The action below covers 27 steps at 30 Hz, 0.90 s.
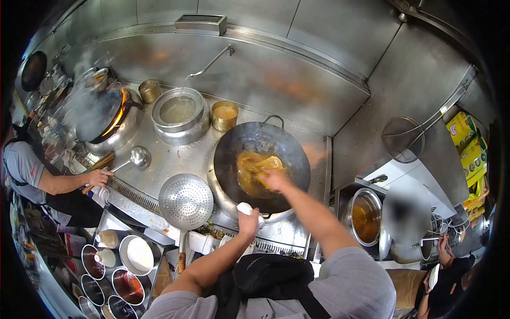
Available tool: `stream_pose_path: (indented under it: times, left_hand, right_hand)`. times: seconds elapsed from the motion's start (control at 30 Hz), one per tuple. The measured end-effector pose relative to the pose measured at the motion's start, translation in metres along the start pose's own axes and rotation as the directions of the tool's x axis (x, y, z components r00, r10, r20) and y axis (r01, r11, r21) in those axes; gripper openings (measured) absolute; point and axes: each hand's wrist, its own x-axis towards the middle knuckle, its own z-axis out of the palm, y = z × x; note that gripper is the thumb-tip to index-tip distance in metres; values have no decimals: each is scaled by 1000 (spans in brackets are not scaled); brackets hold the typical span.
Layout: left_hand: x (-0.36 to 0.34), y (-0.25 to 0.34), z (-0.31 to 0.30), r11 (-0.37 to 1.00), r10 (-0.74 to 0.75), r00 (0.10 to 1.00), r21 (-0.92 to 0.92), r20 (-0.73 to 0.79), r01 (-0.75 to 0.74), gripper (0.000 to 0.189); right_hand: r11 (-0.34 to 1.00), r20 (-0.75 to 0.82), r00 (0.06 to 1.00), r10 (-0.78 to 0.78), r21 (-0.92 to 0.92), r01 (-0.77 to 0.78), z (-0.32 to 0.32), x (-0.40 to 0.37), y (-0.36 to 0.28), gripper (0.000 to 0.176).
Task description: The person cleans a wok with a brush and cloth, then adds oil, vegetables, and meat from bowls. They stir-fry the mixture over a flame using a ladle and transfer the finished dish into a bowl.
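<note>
A dark wok [226, 154] sits on the burner in front of me, with yellowish-brown liquid [248, 178] in its middle. My right hand [275, 181] is over the wok, closed around a bundle of thin bamboo-like sticks [254, 167] whose tips reach the liquid. At the wok's near edge my left hand [248, 222] grips a white cloth [245, 208]. Left of the wok rests a large perforated ladle [186, 201], its wooden handle pointing toward me.
Left of the wok stand a steel pot [180, 127] and a brass-coloured tin [224, 122]. A co-worker [32, 170] holds a ladle [140, 157] beside a flaming, steaming wok [101, 114]. Sauce containers [127, 285] are at lower left, a steel pot [366, 218] at right, another person [449, 282] beyond.
</note>
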Motion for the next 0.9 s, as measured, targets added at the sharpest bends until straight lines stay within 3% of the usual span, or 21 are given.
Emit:
stream_pose_path:
  times: [0.03,0.07,0.1,0.13,0.17,0.2,0.23,0.27,0.3,0.37,0.4,0.43,0.5,0.57,0.63,0.7,0.77,0.83,0.9]
  left_hand:
    - [0,12,-1,996,15,999,84,38,-18,39]
    - [2,26,-5,985,29,997,167,77,-42,28]
    - [-23,39,-27,992,-13,998,127,58,6,20]
    - [-30,78,-37,970,-1,998,243,65,-15,19]
    - [-4,84,-55,969,-33,996,246,80,12,23]
    - [26,95,-71,909,-13,999,416,44,-6,28]
    - [23,133,-77,909,49,997,411,56,-67,30]
    - [46,135,-86,932,91,992,344,86,-116,28]
    - [52,157,-81,906,130,989,397,71,-147,36]
    - [63,162,-79,909,165,986,390,-10,-148,54]
    - [60,153,-74,908,154,988,393,8,-145,54]
    - [52,139,-74,862,235,972,464,-11,-203,63]
    - [45,127,-73,804,312,950,539,-21,-252,74]
    - [47,128,-69,801,396,916,512,-65,-310,68]
    - [33,149,-57,762,383,918,598,-107,-248,61]
    - [32,150,-57,711,404,909,662,-106,-239,55]
    - [28,147,-59,678,443,893,683,-85,-271,52]
    - [32,144,-60,646,465,881,714,-88,-270,53]
    - [31,146,-58,646,447,891,719,-85,-255,55]
  right_hand:
    - [985,-81,988,132,-103,-140,8,-9,-24,51]
    - [983,-181,979,92,-139,-118,27,-8,-17,50]
    - [982,-58,985,165,-78,-169,27,-58,-46,50]
    - [984,18,989,148,-103,-145,17,-73,-47,50]
    - [985,95,987,132,-128,-119,5,-83,-37,51]
    - [972,122,990,66,-232,-37,-5,-92,-20,53]
    - [945,164,986,6,-323,48,-15,-106,1,55]
    - [939,252,967,43,-342,47,-30,-116,24,56]
    - [931,332,940,78,-362,51,-51,-118,43,56]
    - [854,290,943,164,-520,11,-98,-112,66,54]
    - [810,151,965,213,-580,-88,-112,-100,65,52]
    - [758,14,968,250,-624,-187,-121,-86,60,50]
    - [863,-231,957,176,-432,-263,-93,-31,53,51]
    - [897,-194,936,292,-285,-339,-33,8,12,51]
    - [932,-261,913,314,-99,-348,31,19,-18,54]
    - [933,-273,900,339,-28,-360,41,7,-29,56]
    - [972,-204,970,131,-165,-165,40,-15,-26,56]
    - [946,-64,997,32,-320,-51,25,-52,-9,55]
    - [881,157,973,172,-467,-80,-24,-106,-21,54]
